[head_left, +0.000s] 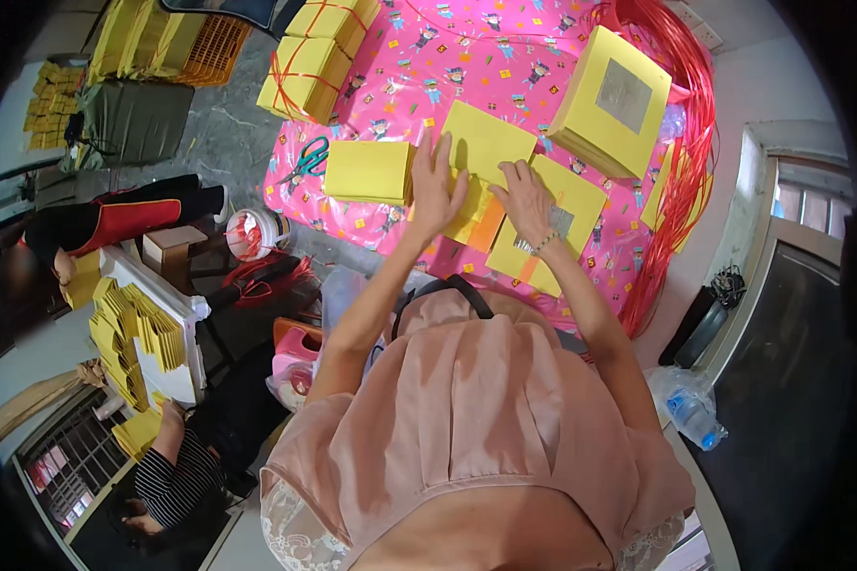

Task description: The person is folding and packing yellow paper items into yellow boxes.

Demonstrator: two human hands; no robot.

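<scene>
My left hand [436, 190] is open, its fingers spread between a neat stack of yellow paper [367, 171] and a yellow sheet [486, 141]. Bent over the lower right part of that sheet, the fingers of my right hand [527, 202] press down and hold nothing I can see. Below my hands lies a yellow piece with an orange strip [486, 226]. Under my right wrist is another yellow sheet [571, 193] with a grey patch, partly hidden by the hand. Green-handled scissors [307, 164] lie left of the stack.
The pink patterned tabletop [400, 81] carries a tall yellow stack [619, 100], tied yellow bundles [319, 57] and red plastic strands [700, 162] along its right edge. At left, two people handle yellow packets [129, 328] around a white table [176, 366]. A bucket [254, 233] stands between.
</scene>
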